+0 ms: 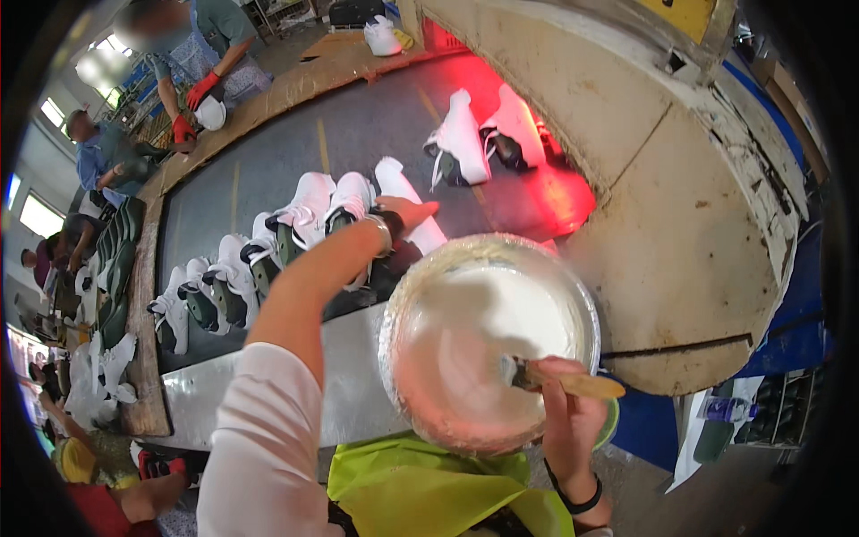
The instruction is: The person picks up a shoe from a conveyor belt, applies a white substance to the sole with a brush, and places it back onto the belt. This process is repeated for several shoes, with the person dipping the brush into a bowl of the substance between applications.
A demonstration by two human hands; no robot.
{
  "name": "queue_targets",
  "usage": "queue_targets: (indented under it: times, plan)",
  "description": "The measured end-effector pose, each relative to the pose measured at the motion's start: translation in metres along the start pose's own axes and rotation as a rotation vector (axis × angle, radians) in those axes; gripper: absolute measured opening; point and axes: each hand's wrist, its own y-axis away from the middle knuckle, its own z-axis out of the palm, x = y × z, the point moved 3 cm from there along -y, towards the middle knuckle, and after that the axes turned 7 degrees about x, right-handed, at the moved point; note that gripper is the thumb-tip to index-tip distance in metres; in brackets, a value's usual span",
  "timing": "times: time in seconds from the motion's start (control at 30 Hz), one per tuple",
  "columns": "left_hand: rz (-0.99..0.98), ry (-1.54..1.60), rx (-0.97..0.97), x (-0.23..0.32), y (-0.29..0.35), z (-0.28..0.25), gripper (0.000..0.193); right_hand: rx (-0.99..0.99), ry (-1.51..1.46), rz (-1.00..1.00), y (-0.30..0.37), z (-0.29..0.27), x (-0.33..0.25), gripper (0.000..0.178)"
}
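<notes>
My left hand [407, 215] reaches across the dark belt and closes round the middle of a white shoe [394, 179]. Part of that shoe is hidden beneath the hand. In my right hand [573, 407] is a paintbrush [582, 384] with a pale wooden handle, held level over a round metal bowl [391, 349]. White, creamy liquid [541, 309] fills much of the bowl, and its rim is crusted with residue. The brush's bristle end is whitened and sits above or at the liquid; I cannot tell whether it touches.
Several white shoes with dark green parts [234, 277] line the belt [268, 161] to the left. Two more shoes [461, 143] lie beside a red-lit opening in the beige machine [698, 224]. Across the belt, a person in red gloves [204, 89] handles a white shoe. Dark green soles [116, 259] are stacked left.
</notes>
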Motion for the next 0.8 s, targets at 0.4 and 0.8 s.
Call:
queue_targets:
  times: [0.4,0.8]
  plan:
    - [0.202,1.084,-0.197,-0.026,0.018,-0.101,0.053,0.038,0.050,-0.015,0.017,0.016,-0.024,0.013]
    - [0.143,-0.591,0.320,-0.265,0.383,-0.069,0.107,-0.197,-0.144,0.004,0.034,0.038,-0.027,0.011]
